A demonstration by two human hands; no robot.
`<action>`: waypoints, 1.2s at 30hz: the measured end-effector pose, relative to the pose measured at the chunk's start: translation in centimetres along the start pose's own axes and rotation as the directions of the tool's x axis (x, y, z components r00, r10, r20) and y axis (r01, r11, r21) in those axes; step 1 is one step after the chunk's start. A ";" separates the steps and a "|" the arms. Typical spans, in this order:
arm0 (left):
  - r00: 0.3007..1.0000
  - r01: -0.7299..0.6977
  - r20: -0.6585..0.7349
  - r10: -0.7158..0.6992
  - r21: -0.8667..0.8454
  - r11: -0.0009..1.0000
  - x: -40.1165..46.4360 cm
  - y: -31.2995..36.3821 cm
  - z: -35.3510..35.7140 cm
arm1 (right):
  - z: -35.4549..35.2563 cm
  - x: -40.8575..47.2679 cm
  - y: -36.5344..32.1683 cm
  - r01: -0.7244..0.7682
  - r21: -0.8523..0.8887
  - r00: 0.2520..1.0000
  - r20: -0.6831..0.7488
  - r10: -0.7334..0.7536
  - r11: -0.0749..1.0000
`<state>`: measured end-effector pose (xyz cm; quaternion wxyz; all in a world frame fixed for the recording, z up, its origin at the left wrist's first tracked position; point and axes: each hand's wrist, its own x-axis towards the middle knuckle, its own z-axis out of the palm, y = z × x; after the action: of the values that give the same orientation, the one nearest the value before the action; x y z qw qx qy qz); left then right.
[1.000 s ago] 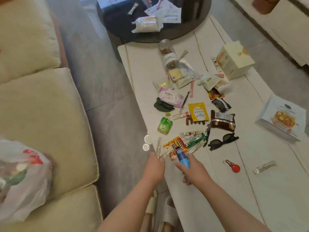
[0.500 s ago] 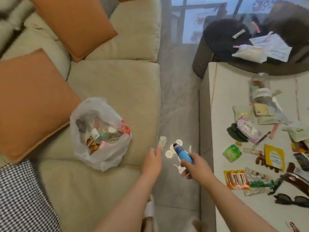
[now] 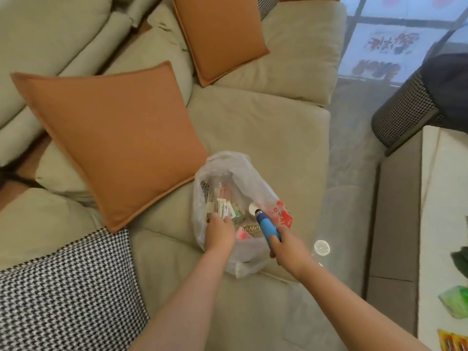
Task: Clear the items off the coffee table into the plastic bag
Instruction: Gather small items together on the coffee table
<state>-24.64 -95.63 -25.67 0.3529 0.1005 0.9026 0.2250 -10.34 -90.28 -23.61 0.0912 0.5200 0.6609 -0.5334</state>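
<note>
Where half a second ago both hands hung over the grey floor short of the sofa, they are now at the mouth of the plastic bag, which sits slumped on the beige seat cushion and fills the middle of the view rather than its left side. The bag is thin, crinkled and translucent white, with red print on its right flank; through its open top show small sachets, a white cap and something gold-coloured, packed loosely.

The right hand is closed around the lower end of a blue tube, a smooth cylinder with a dark tip, angled up and left so that the tip is over the bag's opening. The left hand reaches into the opening with its fingers curled on a small white packet; how firmly it pinches cannot be made out.

Beside the bag leans a large orange cushion, square and matte with a piped edge; a second one lies further back. A houndstooth cushion, woven black and white, is at lower left.

The coffee table, pale and smooth, has slid to the right edge, where only a green packet and a red-and-yellow one are visible.
</note>
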 end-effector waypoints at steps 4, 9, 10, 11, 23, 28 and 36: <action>1.000 0.012 -0.005 -0.012 -0.064 0.998 3.7 0.1 -1.0 | 1.9 3.4 -2.0 0.058 -0.076 0.998 -0.034 -0.061 0.995; 0.996 -0.062 0.060 0.064 -0.026 0.998 5.1 0.0 -1.0 | 2.7 4.7 -2.1 0.064 -0.138 0.997 -0.041 -0.070 0.988; 0.994 -0.082 0.065 0.082 -0.005 0.997 5.1 -0.2 -0.8 | 2.8 4.6 -1.9 0.070 -0.144 0.996 -0.038 -0.076 0.987; 0.993 -0.097 0.072 0.096 0.013 0.995 5.0 -0.4 -0.6 | 2.8 4.5 -1.6 0.074 -0.151 0.996 -0.033 -0.080 0.986; 0.916 -0.383 0.299 0.266 0.460 0.801 -2.2 -0.8 3.2 | 0.0 1.2 5.0 -0.068 -0.196 0.995 -0.078 0.054 0.978; 0.866 -0.479 0.410 0.285 0.520 0.707 -6.5 -0.2 7.0 | -2.5 -1.9 9.7 -0.119 -0.211 0.987 -0.132 0.092 0.970; 0.773 -0.621 0.564 0.289 0.581 0.526 -14.5 0.5 15.5 | -7.0 -8.2 19.9 -0.241 -0.143 0.950 -0.237 0.203 0.960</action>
<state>-3.44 -94.94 -26.99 0.3828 0.5165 0.7592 -0.1018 11.94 -91.70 -27.26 0.1212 0.6374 0.6472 -0.4001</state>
